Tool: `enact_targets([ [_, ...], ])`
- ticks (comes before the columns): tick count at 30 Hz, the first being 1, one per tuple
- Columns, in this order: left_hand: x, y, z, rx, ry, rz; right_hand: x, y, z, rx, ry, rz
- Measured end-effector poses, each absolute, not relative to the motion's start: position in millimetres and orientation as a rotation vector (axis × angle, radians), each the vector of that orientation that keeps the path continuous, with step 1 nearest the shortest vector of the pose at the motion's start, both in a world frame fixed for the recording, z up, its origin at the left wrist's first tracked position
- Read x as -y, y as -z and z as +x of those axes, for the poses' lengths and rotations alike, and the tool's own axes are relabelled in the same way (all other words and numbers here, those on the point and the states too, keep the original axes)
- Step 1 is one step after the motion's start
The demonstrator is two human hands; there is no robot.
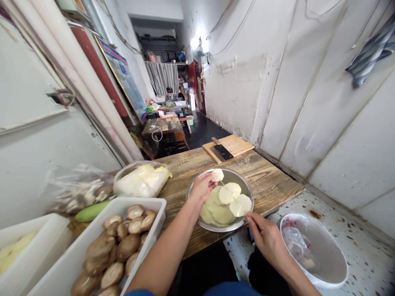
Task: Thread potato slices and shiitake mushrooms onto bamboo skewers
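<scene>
Over a steel bowl [251, 193] of pale potato slices [212, 204], my two hands work on one thin skewer [245, 213]. My right hand [268, 235] is closed on the skewer's near end, by the bowl's right rim. Two round potato slices [230, 193] are threaded along the skewer. My left hand [202, 187] pinches another potato slice [218, 175] at the skewer's far tip. Whether the tip has gone through that slice I cannot tell.
A cleaver [221, 152] lies on a cutting board [239, 144] behind the bowl, with a loose skewer [247, 170] beside it. Left stand a white tub [160, 205] of mushrooms [128, 246] and bagged cabbage [143, 181]. A bin [327, 250] is at right. A person [170, 94] sits far back.
</scene>
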State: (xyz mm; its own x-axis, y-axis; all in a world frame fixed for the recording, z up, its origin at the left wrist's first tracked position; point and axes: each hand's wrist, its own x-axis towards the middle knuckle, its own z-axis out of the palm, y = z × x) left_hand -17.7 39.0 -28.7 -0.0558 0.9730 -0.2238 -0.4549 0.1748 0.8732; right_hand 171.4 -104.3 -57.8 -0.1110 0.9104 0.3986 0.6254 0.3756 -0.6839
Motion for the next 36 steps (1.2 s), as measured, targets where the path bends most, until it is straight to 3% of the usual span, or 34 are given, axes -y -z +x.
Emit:
enact_targets([
  [18, -39.6, 33.1, -1.0, -1.119, -1.495, 0.741, 109.1, 73.2, 172.5, 1.859, -0.321, -1.333],
  [24, -33.5, 23.8, 0.7, -1.114, -1.542, 0.814, 106.4, 38.6, 182.3, 2.014, 0.003, -1.547],
  [27, -26.8, 11.7, 2.8, -1.129, -1.624, 1.000, 88.3, 10.1, 175.3, 1.938, 0.233, -1.426],
  [30, -21.1, 2.0, 6.4, -1.144, -1.626, 1.118, 59.0, -6.1, 153.7, 1.902, 0.277, -1.277],
  [36, -18.4, 1.7, 8.0, -1.162, -1.652, 1.137, 19.0, -0.4, 118.3, 1.879, 0.248, -1.395],
])
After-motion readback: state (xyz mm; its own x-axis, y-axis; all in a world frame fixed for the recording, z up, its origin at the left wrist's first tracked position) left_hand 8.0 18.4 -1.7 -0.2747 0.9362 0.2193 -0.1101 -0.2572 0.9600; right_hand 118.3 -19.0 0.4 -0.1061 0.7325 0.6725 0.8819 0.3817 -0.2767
